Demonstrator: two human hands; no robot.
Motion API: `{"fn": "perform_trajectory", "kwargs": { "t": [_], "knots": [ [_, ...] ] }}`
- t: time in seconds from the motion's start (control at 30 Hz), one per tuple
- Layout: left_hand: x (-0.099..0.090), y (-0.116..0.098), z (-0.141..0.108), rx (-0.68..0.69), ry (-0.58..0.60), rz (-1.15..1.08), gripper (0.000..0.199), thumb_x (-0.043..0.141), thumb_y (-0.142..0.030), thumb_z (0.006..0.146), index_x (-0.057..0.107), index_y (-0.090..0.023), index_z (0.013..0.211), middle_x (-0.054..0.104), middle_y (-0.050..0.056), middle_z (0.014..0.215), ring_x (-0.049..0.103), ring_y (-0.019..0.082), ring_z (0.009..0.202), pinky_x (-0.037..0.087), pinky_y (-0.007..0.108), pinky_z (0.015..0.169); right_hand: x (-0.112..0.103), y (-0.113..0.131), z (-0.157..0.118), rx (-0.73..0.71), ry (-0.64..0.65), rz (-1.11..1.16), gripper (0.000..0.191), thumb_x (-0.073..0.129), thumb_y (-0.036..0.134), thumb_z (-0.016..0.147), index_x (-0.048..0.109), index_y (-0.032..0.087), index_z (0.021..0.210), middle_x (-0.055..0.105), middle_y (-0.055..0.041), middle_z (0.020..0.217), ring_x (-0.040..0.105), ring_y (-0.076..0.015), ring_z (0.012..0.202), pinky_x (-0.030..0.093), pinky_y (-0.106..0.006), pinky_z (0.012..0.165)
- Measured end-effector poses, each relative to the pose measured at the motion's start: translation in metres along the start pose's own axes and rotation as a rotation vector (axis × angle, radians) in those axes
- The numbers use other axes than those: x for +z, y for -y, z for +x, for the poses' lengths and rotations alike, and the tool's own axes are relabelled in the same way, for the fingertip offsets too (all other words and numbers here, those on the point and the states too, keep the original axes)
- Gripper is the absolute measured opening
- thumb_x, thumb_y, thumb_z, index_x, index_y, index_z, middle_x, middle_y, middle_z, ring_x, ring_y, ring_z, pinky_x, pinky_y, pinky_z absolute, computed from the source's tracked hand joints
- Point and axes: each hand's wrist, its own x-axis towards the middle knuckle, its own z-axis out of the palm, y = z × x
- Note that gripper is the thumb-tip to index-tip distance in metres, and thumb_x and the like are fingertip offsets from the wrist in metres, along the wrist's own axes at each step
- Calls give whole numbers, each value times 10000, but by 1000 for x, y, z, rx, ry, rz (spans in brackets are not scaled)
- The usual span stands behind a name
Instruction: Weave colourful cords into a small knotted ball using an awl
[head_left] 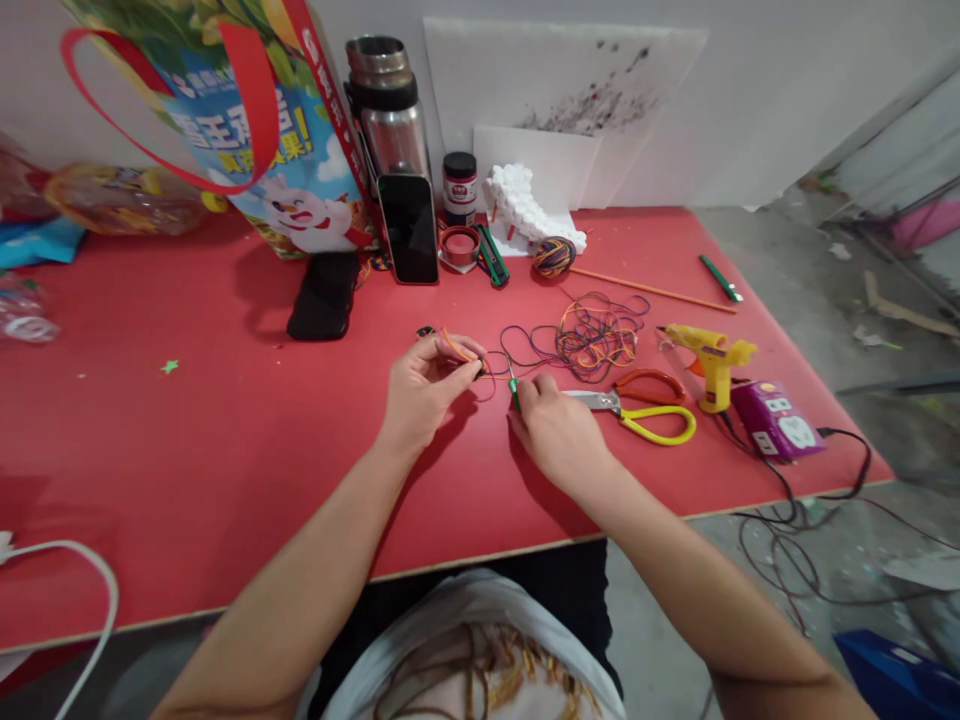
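My left hand (431, 390) is closed in a pinch around multicoloured cord (491, 375), with orange and dark strands poking out at the fingertips. In my right hand (559, 425) is a thin metal-shafted tool with a green handle (514, 392), perhaps a crochet hook, its shaft pointing away from me. A loop of the cord runs near the shaft. Beyond the right hand, a loose tangle of orange and purple cord (596, 335) lies on the red table. Large scissors (652, 405) with red and yellow handles rest beside that hand, their blades partly hidden by it.
A yellow glue gun (712, 360) and a purple power block (776, 418) with cables sit at the right. Along the back stand a phone (409, 230), a steel bottle (390, 120), a cord ball (553, 257) and a gift bag (277, 150). A black phone (324, 296) lies left.
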Motion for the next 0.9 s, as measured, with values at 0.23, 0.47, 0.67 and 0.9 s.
{"fn": "perform_trajectory", "kwargs": {
  "t": [0.23, 0.47, 0.67, 0.9],
  "knots": [
    [-2, 0, 0, 149, 29, 250, 114, 897, -225, 795, 790, -192, 772, 741, 66, 932, 697, 180, 903, 554, 293, 812, -9, 15, 17, 133, 82, -22, 365, 340, 2, 1031, 576, 58, 1304, 673, -267, 1254, 812, -301, 1050, 603, -318, 758],
    [-6, 0, 7, -113, -107, 58, 184, 896, -270, 743, 746, -168, 776, 785, 48, 969, 521, 29, 465, 405, 198, 442, -8, -1, 9, 78, 108, -51, 305, 427, 33, 1000, 612, 55, 1241, 696, -242, 1216, 806, -313, 1018, 575, -345, 771],
    [-6, -3, 9, -189, -140, -98, 234, 913, -255, 704, 715, -152, 773, 823, 75, 929, 569, 37, 453, 461, 182, 431, -22, -32, -6, 97, 67, 16, 146, 508, 136, 1003, 644, 108, 1050, 776, -210, 1004, 814, -366, 969, 501, -358, 700],
    [-2, -6, 8, -276, -159, -238, 363, 964, -290, 681, 636, -169, 780, 768, 0, 743, 734, 105, 556, 585, 161, 514, -46, -37, 8, -115, -483, 1267, 251, 719, 367, 984, 526, 256, 870, 641, 54, 607, 689, -163, 485, 521, -267, 491]
  ]
}}
